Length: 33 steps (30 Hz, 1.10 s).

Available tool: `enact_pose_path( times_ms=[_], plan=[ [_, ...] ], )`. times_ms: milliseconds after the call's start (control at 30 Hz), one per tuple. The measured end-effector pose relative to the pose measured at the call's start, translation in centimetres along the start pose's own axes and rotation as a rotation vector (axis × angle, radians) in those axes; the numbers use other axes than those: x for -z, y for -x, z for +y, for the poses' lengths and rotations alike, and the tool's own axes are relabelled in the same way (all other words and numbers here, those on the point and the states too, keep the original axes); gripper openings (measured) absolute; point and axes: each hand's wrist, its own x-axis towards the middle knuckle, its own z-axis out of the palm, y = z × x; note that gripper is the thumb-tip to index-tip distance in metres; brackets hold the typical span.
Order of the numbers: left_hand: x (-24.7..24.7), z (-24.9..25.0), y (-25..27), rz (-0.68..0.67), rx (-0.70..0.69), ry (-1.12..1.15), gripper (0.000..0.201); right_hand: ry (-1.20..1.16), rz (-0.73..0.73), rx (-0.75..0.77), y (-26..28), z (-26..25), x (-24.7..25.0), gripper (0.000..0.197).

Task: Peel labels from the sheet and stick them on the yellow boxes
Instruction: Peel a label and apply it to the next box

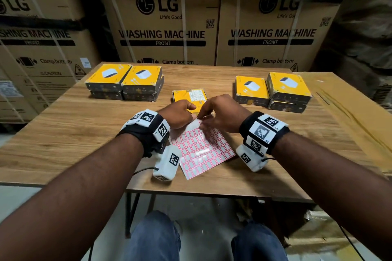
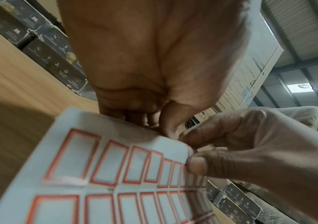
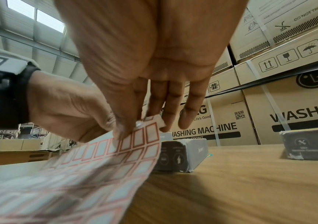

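A wooden table (image 1: pixel 89 125) carries everything. A lone yellow box (image 1: pixel 188 96) lies flat near its middle. Left of that box, toward the far edge, stand two side-by-side stacks of yellow boxes (image 1: pixel 125 81); right of it stand two more stacks (image 1: pixel 273 90). Nearer than the lone box lies the sheet of red-bordered labels (image 1: pixel 201 152), its far corner lifted off the wood.

Dim overhead light; glare on sheet (image 1: pixel 202 152). Head view bends at edges; wrist views blurred close up.
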Motion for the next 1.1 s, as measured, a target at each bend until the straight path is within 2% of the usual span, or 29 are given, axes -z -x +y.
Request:
enact_pose_path(
  times_ms=[200, 400, 567, 800, 1000, 1100],
  plan=[
    [-0.2, 0.3, 0.1, 0.015, -0.023, -0.037, 0.033, -0.009, 0.027, 0.035, -0.1, -0.1, -0.3, 0.01],
    [-0.2, 0.1, 0.3, 0.018, -0.068, -0.054, 0.019, -0.028, -0.045, 0.001, -0.1, 0.2, -0.4, 0.009],
    [0.1, -0.5, 1.0, -0.189, -0.075, 0.123, 0.033, -0.014, -0.09, -0.083, -0.2, 1.0, 0.0, 0.016],
    [-0.6, -0.3, 1.1, -0.098, -0.137, -0.238, 0.018, -0.106, -0.17, -0.113, 0.0, 1.3, 0.0, 0.006],
    [-0.9, -0.3, 1.2, -0.103, -0.153, -0.37, 0.018, -0.253, -0.151, -0.134, 0.2, 2.0, 0.1, 0.006],
    [-1.0, 0.0, 1.3, -0.078, -0.175, -0.363, 0.018, -0.3, -0.131, -0.163, 0.2, 2.4, 0.1, 0.005]
  ],
)
